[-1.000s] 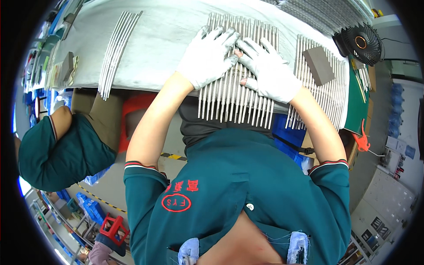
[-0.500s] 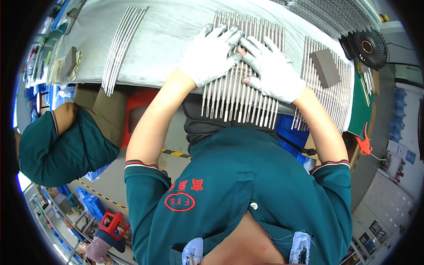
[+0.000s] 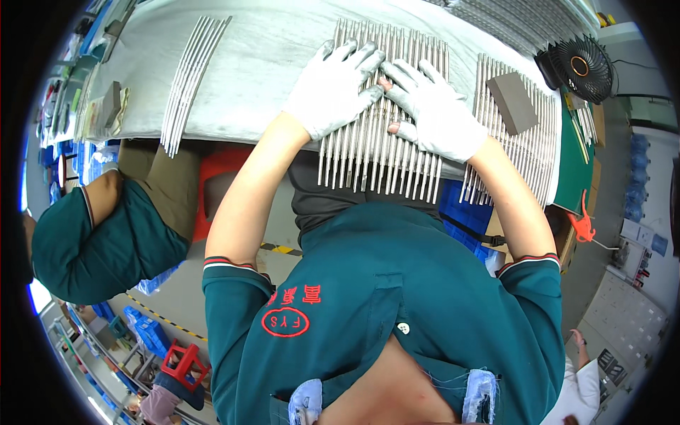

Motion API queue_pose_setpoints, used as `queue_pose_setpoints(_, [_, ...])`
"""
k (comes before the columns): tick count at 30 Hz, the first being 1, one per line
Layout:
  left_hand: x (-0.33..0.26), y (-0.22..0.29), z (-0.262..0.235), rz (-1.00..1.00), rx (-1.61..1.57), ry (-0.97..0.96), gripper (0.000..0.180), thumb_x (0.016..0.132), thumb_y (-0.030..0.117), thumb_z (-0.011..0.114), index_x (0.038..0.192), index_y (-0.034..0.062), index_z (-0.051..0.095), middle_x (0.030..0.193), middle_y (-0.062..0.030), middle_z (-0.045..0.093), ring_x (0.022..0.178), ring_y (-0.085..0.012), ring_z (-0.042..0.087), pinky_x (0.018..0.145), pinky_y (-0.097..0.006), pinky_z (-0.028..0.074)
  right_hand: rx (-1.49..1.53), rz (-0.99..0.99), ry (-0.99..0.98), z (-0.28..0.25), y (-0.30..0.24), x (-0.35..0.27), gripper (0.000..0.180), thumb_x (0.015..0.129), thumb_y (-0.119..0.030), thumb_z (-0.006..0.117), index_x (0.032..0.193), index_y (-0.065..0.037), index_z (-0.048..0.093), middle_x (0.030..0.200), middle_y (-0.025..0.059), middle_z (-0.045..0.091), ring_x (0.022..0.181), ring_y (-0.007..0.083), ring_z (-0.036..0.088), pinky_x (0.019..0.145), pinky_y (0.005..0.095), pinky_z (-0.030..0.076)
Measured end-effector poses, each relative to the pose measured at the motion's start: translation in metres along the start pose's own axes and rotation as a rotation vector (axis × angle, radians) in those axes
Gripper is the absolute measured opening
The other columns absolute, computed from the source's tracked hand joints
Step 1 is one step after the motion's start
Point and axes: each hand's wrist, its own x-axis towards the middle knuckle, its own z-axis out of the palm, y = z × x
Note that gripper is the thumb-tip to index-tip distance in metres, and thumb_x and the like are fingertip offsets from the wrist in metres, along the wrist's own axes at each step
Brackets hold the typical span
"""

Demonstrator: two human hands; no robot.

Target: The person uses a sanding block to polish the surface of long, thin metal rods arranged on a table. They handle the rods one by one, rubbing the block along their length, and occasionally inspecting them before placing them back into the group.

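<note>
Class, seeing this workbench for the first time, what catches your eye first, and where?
First come the white-gloved left hand and right hand at upper centre, laid on a row of metal rods that overhangs the near edge of the table. To their right, a dark block lies on a second row of rods, and beyond it stands a black fan.

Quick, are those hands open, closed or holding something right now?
Left hand in a white, grey-tipped glove: open, palm down on the row of slim silver metal rods.
Right hand in a similar glove: open, palm down on the same rods.
</note>
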Motion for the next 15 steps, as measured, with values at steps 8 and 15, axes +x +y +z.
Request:
queue_pose_setpoints(8, [-0.003,-0.008,-0.001,-0.002,-0.024,-0.018,0.06,0.098,0.04,0.051,0.15,0.0113,0.043,0.151,-0.013,0.047,0.141,-0.0318,0.041,0.121,-0.048,0.025,0.016,0.01,-0.007,-0.001,0.001,-0.003,0.072,0.098,-0.053,0.048,0.15,-0.003,0.041,0.155,0.0208,0.038,0.148,0.0323,0.03,0.122,0.0503,0.018])
queue_pose_setpoints(15, [-0.052,0.035,-0.059,-0.182,-0.576,0.242,0.051,0.098,0.032,0.058,0.141,0.004,0.055,0.138,-0.0151,0.06,0.128,-0.0309,0.056,0.109,-0.041,0.041,0.035,0.009,-0.012,-0.003,0.001,-0.006,0.073,0.097,-0.052,0.051,0.151,-0.005,0.04,0.156,0.0204,0.037,0.148,0.033,0.029,0.122,0.0503,0.018])
